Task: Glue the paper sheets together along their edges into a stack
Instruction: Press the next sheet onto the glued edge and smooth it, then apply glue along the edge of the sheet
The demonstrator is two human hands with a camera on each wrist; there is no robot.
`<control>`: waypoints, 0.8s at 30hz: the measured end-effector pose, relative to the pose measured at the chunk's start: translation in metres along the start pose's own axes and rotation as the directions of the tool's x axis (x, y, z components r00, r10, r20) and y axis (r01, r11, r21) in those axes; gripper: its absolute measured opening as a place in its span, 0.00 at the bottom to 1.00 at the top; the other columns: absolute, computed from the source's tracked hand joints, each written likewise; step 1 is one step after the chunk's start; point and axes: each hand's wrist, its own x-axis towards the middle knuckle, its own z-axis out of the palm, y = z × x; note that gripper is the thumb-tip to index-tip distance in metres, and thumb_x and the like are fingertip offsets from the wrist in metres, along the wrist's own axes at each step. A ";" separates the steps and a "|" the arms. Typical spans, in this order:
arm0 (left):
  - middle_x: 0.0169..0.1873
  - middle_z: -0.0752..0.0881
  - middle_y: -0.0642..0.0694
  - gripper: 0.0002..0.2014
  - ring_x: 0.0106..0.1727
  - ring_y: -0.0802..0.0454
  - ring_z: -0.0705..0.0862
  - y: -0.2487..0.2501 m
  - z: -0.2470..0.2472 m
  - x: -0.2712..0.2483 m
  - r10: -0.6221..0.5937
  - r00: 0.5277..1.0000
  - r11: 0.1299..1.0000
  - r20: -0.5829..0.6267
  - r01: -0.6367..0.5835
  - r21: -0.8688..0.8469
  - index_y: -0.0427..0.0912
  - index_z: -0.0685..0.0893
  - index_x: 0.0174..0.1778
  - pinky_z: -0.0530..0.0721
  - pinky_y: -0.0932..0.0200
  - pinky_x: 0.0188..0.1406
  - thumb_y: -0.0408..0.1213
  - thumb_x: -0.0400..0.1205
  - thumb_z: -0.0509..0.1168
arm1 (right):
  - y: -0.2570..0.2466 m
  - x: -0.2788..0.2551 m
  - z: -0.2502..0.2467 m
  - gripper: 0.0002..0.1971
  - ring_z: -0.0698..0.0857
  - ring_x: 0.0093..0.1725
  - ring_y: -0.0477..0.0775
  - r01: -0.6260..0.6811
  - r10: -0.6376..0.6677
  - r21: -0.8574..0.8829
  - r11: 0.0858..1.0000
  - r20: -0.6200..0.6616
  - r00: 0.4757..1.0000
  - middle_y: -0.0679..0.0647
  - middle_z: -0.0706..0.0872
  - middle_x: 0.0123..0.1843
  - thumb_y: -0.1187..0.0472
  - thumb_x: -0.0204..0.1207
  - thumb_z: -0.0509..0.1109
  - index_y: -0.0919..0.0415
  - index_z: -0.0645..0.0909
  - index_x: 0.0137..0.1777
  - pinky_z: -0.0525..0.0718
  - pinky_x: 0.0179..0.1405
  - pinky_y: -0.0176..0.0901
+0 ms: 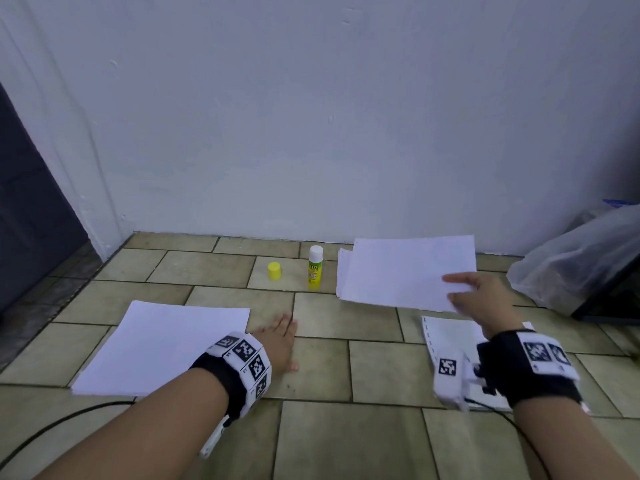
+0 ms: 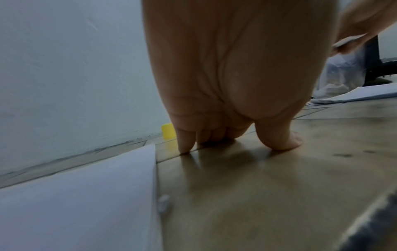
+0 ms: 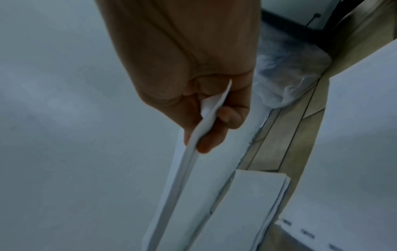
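A white sheet (image 1: 162, 344) lies flat on the tiled floor at the left. My left hand (image 1: 277, 341) rests just right of it, straight fingers pressing the tiles (image 2: 225, 141). My right hand (image 1: 474, 292) pinches the near right corner of a single white sheet (image 1: 405, 271) and holds it above the pile of sheets (image 1: 341, 271) by the wall. In the right wrist view the thumb and fingers (image 3: 206, 144) clamp the sheet's edge (image 3: 193, 146). A yellow glue stick (image 1: 315, 268) stands uncapped, its yellow cap (image 1: 274, 270) beside it.
A perforated white sheet (image 1: 446, 341) lies under my right wrist. A clear plastic bag (image 1: 575, 258) and a dark object sit at the far right. The wall (image 1: 311, 116) runs close behind the paper. A black cable (image 1: 52, 427) crosses the floor at the near left.
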 end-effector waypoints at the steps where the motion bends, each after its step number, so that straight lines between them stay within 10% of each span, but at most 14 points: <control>1: 0.83 0.34 0.39 0.42 0.85 0.45 0.37 0.001 0.000 0.001 -0.006 1.000 1.000 0.000 0.006 0.013 0.34 0.36 0.83 0.47 0.47 0.84 0.49 0.87 0.57 | -0.004 0.009 0.006 0.19 0.77 0.30 0.50 -0.005 0.005 -0.058 0.998 -0.004 1.000 0.56 0.83 0.39 0.78 0.71 0.64 0.57 0.84 0.55 0.75 0.28 0.33; 8: 0.84 0.36 0.37 0.43 0.85 0.44 0.37 0.007 -0.003 0.004 -0.045 0.999 0.997 0.001 0.045 0.059 0.32 0.37 0.83 0.47 0.47 0.82 0.49 0.87 0.58 | -0.010 0.065 0.049 0.19 0.82 0.60 0.60 -0.047 0.061 -0.294 0.955 0.040 0.997 0.60 0.84 0.63 0.77 0.73 0.60 0.61 0.87 0.56 0.76 0.57 0.39; 14: 0.84 0.36 0.38 0.42 0.85 0.45 0.37 0.007 -0.004 0.001 -0.032 0.999 0.996 -0.005 0.033 0.084 0.33 0.36 0.83 0.51 0.45 0.82 0.50 0.87 0.56 | -0.003 0.082 0.062 0.13 0.83 0.61 0.60 -0.053 0.184 -0.597 0.801 0.161 0.970 0.59 0.85 0.62 0.62 0.77 0.68 0.65 0.84 0.60 0.79 0.59 0.43; 24: 0.83 0.35 0.37 0.42 0.84 0.43 0.36 0.000 0.000 0.007 -0.002 1.000 0.995 0.004 0.001 0.096 0.32 0.35 0.83 0.50 0.45 0.83 0.51 0.87 0.55 | -0.001 0.087 0.070 0.22 0.75 0.70 0.58 0.011 0.231 -0.869 0.495 0.144 0.962 0.56 0.73 0.71 0.45 0.69 0.77 0.40 0.79 0.63 0.75 0.68 0.45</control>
